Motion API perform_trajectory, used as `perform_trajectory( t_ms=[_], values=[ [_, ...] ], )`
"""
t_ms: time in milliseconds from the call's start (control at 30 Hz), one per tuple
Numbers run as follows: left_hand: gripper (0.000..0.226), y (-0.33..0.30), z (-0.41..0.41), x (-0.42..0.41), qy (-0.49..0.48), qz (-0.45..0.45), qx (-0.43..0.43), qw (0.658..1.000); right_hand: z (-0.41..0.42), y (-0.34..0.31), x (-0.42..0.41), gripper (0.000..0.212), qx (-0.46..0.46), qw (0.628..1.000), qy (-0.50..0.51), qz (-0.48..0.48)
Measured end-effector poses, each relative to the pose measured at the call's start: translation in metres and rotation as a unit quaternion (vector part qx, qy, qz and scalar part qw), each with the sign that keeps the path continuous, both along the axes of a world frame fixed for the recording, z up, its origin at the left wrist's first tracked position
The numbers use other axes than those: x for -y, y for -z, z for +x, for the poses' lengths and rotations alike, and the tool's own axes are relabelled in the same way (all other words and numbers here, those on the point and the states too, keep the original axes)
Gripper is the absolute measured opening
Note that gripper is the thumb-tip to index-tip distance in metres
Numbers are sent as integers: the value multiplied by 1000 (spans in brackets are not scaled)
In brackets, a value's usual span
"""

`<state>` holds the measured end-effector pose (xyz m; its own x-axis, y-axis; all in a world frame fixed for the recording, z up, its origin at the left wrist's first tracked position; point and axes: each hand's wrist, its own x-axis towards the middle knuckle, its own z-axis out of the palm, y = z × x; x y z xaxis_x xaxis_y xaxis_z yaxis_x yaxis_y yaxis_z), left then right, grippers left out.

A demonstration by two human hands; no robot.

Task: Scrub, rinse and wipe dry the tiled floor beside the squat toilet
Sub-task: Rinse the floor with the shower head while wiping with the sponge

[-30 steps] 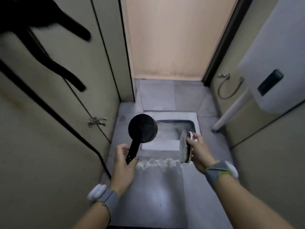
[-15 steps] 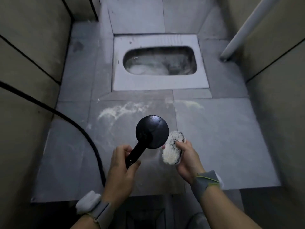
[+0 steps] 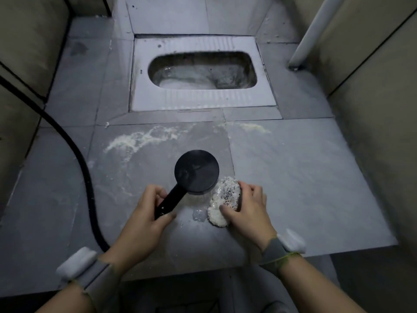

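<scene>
Two hands are working over the wet grey tiled floor (image 3: pixel 293 177), just in front of the white squat toilet (image 3: pixel 203 98).

The left hand (image 3: pixel 144 218) is gripping the round black shower head (image 3: pixel 196 170) by its handle; the right hand (image 3: pixel 248 208) is clasping a foamy white scrub brush (image 3: pixel 223 199) — its handle is lying hidden — while the black hose (image 3: pixel 85 175) is running out of sight behind the left wrist.

The left hand (image 3: pixel 144 218) gripped a black shower head (image 3: pixel 196 171) beside the foamy brush (image 3: pixel 225 199), held by the right hand (image 3: pixel 248 211), apparently under spray.
</scene>
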<state>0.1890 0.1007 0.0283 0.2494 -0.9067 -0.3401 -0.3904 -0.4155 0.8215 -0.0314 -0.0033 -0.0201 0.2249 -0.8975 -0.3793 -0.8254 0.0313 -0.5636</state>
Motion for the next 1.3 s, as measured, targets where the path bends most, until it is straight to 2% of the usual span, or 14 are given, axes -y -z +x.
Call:
perform_trajectory(
  t_ms=[100,167,233,433,500,567,633,733,900,967,1067,1133,1233,1300],
  values=[
    [27,-4,4,-2,10,7,-5,1000,-3,1,3,108,-19,992,-115,-51],
    [28,-4,3,-6,26,14,-11,1000,1,8,4,114,-65,978,-179,-86],
    [28,-5,1,-6,39,15,-15,999,7,14,8,109,-67,977,-172,-110],
    [28,-5,0,3,32,11,-6,999,19,33,17,53,-39,973,-122,-191],
    [28,-7,1,5,12,5,-11,1000,23,35,18,41,-50,970,-115,-207],
    [28,-7,0,7,9,5,-15,1000,24,33,19,42,-76,971,-101,-202],
    [28,-7,-1,8,14,1,-20,1000,23,30,16,55,-112,966,-107,-206],
    [28,-7,-2,10,13,0,-26,1000,29,28,8,69,-142,954,-165,-208],
    [27,-7,0,8,6,1,-26,1000,27,32,21,41,-117,967,-82,-212],
    [27,-8,-1,7,5,3,-26,1000,24,31,21,48,-139,965,-63,-215],
    [26,-8,0,9,2,4,-29,1000,32,31,9,60,-165,953,-118,-225],
    [26,-8,-1,11,0,1,-34,999,35,32,8,54,-180,949,-128,-224],
    [27,-6,-3,12,0,-4,-27,1000,32,30,15,37,-165,963,-79,-197],
    [27,-5,-4,12,-2,-8,-24,1000,35,25,13,43,-154,967,-65,-191]
  ],
)
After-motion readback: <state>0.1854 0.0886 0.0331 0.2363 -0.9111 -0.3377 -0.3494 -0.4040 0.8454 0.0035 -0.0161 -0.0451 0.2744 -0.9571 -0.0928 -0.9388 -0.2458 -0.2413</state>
